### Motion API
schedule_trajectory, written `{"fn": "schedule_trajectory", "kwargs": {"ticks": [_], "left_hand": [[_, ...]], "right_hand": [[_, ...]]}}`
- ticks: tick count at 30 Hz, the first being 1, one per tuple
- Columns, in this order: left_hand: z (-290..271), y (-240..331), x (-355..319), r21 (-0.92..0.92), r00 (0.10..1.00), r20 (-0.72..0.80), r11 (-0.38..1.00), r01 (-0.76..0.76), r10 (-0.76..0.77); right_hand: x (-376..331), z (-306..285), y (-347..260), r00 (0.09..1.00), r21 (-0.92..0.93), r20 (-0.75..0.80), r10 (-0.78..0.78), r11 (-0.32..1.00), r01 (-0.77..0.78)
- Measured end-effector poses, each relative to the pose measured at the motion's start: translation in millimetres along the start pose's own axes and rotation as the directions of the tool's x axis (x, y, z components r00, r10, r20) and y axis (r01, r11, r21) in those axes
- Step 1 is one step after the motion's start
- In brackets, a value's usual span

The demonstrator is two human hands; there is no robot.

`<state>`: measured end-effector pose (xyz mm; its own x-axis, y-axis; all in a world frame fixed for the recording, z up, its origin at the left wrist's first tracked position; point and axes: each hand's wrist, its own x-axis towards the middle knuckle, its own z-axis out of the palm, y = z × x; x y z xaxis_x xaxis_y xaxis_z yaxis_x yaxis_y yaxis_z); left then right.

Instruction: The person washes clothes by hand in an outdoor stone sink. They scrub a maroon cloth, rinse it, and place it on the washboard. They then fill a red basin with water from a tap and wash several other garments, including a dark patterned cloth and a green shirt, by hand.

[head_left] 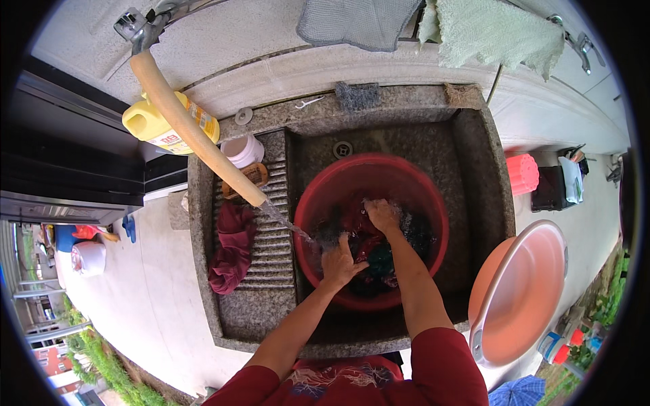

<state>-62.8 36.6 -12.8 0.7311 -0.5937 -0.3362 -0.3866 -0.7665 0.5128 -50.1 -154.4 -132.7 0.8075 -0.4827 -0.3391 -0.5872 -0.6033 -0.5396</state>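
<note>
Both my hands are inside a red basin [439,196] of water and soaked clothes [379,254], dark, red and green. My left hand [342,262] is at the near left of the basin, its visible fingers spread over the wet cloth; some tips are under water. Farther in, my right hand [383,215] reaches down into the clothes, and its fingertips are hidden by water and cloth. From a tan hose [196,128] on the tap, water [288,220] runs into the basin beside my left hand.
The basin stands in a stone sink [484,203] with a ridged washboard [271,250] at left. On it lie a maroon cloth [233,247] and a wooden brush [256,177]. A yellow jug [145,122] stands behind; an orange tub [525,291] is at right.
</note>
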Motion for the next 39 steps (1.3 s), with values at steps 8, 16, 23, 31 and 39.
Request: {"fn": "schedule_trajectory", "kwargs": {"ticks": [8, 16, 23, 31, 39], "left_hand": [[-21.8, 22.0, -64.8, -0.106, 0.966, -0.067, 0.961, -0.256, 0.250], [-34.5, 4.4, -86.9, -0.043, 0.922, -0.229, 0.943, -0.329, 0.311], [-35.1, -0.8, -70.3, -0.059, 0.987, -0.161, 0.998, -0.027, 0.017], [-33.2, -2.5, -8.5, 0.085, 0.894, -0.286, 0.938, -0.335, 0.345], [-4.4, -19.5, 34.6, 0.143, 0.822, 0.548, 0.985, 0.095, -0.158]], "right_hand": [[-37.1, -137.2, -72.1, 1.000, 0.367, 0.002, -0.029, 0.930, 0.026], [-111.9, -279.4, -218.2, 0.904, 0.700, -0.101, -0.415, 0.616, 0.361], [-78.2, -217.9, -146.5, 0.989, 0.818, -0.084, -0.120, 0.558, 0.137], [-31.7, -121.6, -91.1, 0.983, -0.370, -0.175, -0.049, 0.929, -0.020], [-31.7, -17.6, -54.1, 0.936, -0.511, -0.113, -0.334, 0.827, 0.234]]}}
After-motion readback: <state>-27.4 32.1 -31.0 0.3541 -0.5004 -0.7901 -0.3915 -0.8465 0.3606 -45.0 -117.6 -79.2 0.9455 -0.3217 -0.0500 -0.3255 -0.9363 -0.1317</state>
